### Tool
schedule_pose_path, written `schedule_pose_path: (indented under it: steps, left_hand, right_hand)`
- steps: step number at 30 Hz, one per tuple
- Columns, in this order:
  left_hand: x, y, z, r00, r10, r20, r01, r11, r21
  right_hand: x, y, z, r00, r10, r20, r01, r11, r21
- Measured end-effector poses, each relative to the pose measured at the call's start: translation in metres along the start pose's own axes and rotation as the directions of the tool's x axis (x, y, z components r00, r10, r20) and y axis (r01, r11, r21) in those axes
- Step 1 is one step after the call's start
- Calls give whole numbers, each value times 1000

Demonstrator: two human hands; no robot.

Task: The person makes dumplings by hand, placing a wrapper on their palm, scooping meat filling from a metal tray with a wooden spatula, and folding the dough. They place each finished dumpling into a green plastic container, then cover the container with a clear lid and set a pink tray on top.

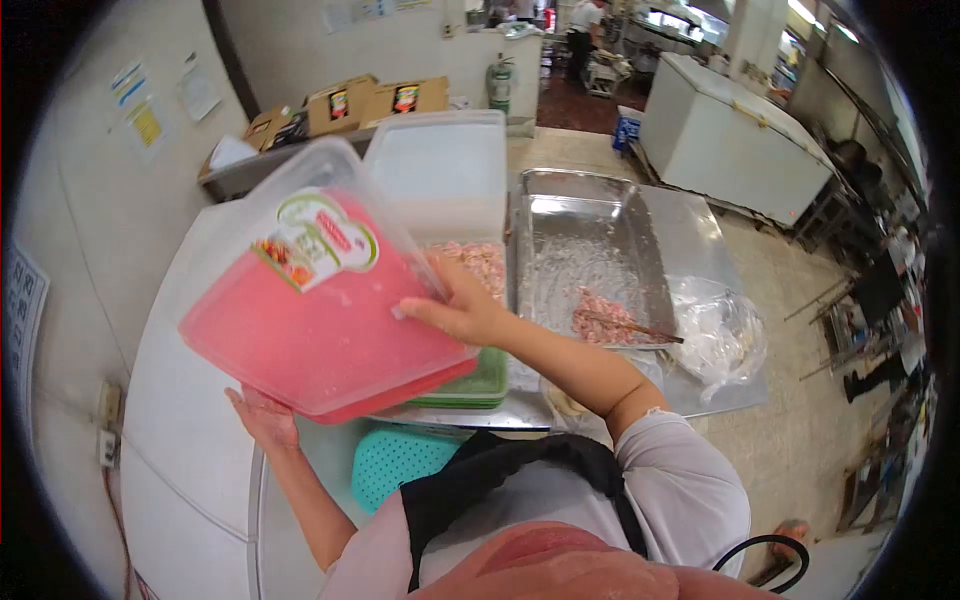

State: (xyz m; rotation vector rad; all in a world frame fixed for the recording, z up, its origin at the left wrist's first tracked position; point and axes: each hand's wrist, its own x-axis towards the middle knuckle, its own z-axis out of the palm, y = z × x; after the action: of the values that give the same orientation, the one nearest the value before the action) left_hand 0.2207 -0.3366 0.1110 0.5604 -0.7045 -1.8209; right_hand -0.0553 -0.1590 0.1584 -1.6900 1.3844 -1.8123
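Both my hands hold a clear plastic container [330,330], tilted, with a red layer, perhaps its lid, showing through and a green-and-white label on it. My right hand [460,305] is closed on its right edge, thumb on the near face. At the lower left edge, my left hand [268,418] supports it from below, its fingers partly hidden behind it. Just beyond the container is a bin of pink chopped meat [470,262], partly covered. To the right lies a steel tray [585,240] with a meat heap [603,315] and wooden sticks [640,328] at its near end.
Green lids [480,385] are stacked below the held container. A turquoise perforated basket [400,465] sits near my body. A clear plastic bag [715,335] lies right of the tray. Behind stand a white lidded bin [440,150], cardboard boxes [400,100] and a white chest freezer [730,140].
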Motion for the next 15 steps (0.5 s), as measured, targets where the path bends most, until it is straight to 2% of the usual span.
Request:
schedule_pose_path:
  steps: [3,5,6,7,9,10,12,14,15]
  left_hand:
    - [9,-29,13,1000,21,-7,-21,999,39]
    - [4,-46,42,999,39,22,-40,998,38]
    - [-2,-55,63,997,77,27,-78,997,30]
    - [-7,-67,80,997,65,40,-66,997,30]
    - [-12,-90,113,976,93,195,-89,996,-25]
    - [-13,-103,124,974,93,205,-87,995,-38]
    - [-14,-136,146,925,-37,378,56,998,-37]
    - [-38,-173,187,905,-59,422,82,996,-36]
    - [-51,-188,203,886,-85,456,101,995,-9]
  right_hand:
    - [-26,-13,-32,999,-34,-4,33,996,-78]
    - [-42,-29,-58,991,125,-54,-125,992,17]
    - [-48,-15,-71,979,84,-186,-83,996,10]
    - [-53,-24,-83,976,84,-201,-85,996,2]
    - [-67,-51,-113,928,224,-297,-156,960,234]
    - [-80,-55,-131,930,213,-301,-149,964,220]
    - [-113,-57,-173,877,256,-407,-216,966,142]
    - [-147,-74,-207,802,282,-526,-232,959,161]
    - [-163,-82,-224,765,243,-596,-208,970,128]
